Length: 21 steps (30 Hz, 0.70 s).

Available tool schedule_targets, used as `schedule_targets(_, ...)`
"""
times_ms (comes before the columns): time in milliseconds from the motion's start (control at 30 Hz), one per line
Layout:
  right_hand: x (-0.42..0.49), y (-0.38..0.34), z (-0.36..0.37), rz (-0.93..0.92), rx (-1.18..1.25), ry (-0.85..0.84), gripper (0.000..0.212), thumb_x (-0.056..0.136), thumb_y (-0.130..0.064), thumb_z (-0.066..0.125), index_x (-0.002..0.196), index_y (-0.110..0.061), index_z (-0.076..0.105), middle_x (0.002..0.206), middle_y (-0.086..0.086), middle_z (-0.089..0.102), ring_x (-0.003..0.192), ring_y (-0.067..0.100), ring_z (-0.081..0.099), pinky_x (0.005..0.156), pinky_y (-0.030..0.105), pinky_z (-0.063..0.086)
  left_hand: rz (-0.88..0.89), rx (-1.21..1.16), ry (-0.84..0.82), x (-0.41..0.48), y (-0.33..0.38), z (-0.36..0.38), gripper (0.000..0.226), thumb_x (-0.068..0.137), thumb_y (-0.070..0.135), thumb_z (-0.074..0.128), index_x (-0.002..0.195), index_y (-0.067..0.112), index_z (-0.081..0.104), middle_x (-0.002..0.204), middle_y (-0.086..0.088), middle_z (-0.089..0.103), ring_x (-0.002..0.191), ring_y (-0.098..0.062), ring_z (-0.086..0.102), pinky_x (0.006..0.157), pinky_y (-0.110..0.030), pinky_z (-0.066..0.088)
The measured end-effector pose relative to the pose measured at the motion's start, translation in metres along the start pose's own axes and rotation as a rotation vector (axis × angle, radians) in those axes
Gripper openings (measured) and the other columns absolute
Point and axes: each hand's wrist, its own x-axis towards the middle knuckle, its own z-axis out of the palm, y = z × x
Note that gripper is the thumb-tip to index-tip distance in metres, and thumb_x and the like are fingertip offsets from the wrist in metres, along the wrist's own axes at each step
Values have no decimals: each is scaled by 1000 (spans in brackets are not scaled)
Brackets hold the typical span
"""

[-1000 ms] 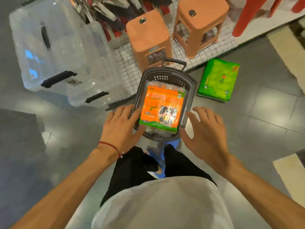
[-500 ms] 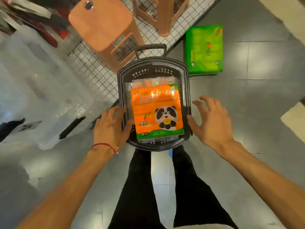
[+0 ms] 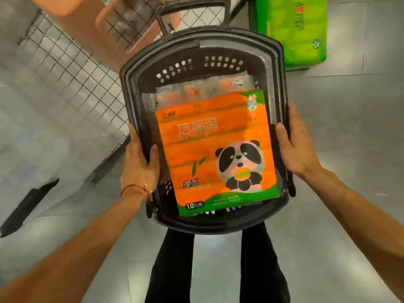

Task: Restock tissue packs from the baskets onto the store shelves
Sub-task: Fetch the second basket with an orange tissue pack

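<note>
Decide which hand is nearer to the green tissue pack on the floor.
Right. The right hand grips the basket rim below the green tissue pack; the left hand grips the opposite rim.

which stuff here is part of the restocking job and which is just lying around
Part of the job:
basket
orange tissue pack
green tissue pack
left hand, gripping the basket rim
right hand, gripping the rim

Lying about:
orange stool
wire grid

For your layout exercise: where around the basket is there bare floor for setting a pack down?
Bare grey tiled floor lies right of the black plastic basket, below the green tissue pack. The left is crowded by wire grid and orange stool.
</note>
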Motion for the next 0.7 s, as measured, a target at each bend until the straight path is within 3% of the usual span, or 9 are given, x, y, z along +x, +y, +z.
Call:
schedule_targets(67,7,12,10,-6,34,-3,66,113,-52,31,170,-35,2,155,8,56,132,29,61,110,52,50,64,-52,13,4,-7,6,76,108,41,42,163,32,-10,161,-6,34,145,-25,38,116,-42,33)
schedule_targets(133,10,20,18,17,44,35,65,112,-54,29,168,-40,-2,113,13,74,96,32,74,90,57,59,83,-102,7,6,-10,9,74,109,43,38,163,31,-10,163,-4,34,145,-27,39,115,-40,32)
schedule_targets(233,11,24,22,29,77,66,65,110,-58,28,166,-44,-2,79,9,69,69,30,71,70,58,60,44,-123,7,7,-5,8,72,108,44,35,162,32,-11,156,-8,47,130,-32,56,103,-32,38)
schedule_targets(400,8,21,22,29,113,94,64,110,-54,32,167,-45,5,104,14,74,82,32,73,79,60,61,-4,-112,17,8,1,3,71,109,40,37,160,41,-13,126,3,60,80,-12,63,89,-34,48)
schedule_targets(467,0,14,20,45,141,137,62,113,-44,36,169,-39,11,117,22,71,91,37,72,85,62,60,-24,-53,41,7,4,3,71,109,44,37,157,50,-15,103,-2,69,67,-19,62,78,-43,56)
schedule_targets(533,-12,7,15,85,183,179,58,115,-32,39,169,-32,17,132,22,67,103,33,67,99,54,57,-28,1,59,3,9,1,70,108,46,37,156,53,-14,81,1,62,62,-23,59,71,-46,55)
schedule_targets(600,-30,3,4,120,207,218,57,116,-26,41,168,-28,21,136,-1,67,116,24,57,99,35,51,-5,40,51,-4,19,-6,70,108,46,38,157,53,-10,82,-3,65,65,-24,60,72,-46,55)
schedule_targets(667,-55,1,-13,142,238,243,57,115,-27,43,168,-31,24,119,-36,60,109,21,63,96,33,52,36,71,17,-16,31,-17,70,107,46,40,158,52,-7,104,-15,71,73,-25,61,76,-46,56)
schedule_targets(700,-70,1,-22,164,250,255,57,115,-30,44,168,-34,24,109,-39,59,103,21,68,95,36,56,56,74,-8,-23,38,-22,70,107,47,41,158,53,-7,112,-16,71,76,-23,60,76,-43,55)
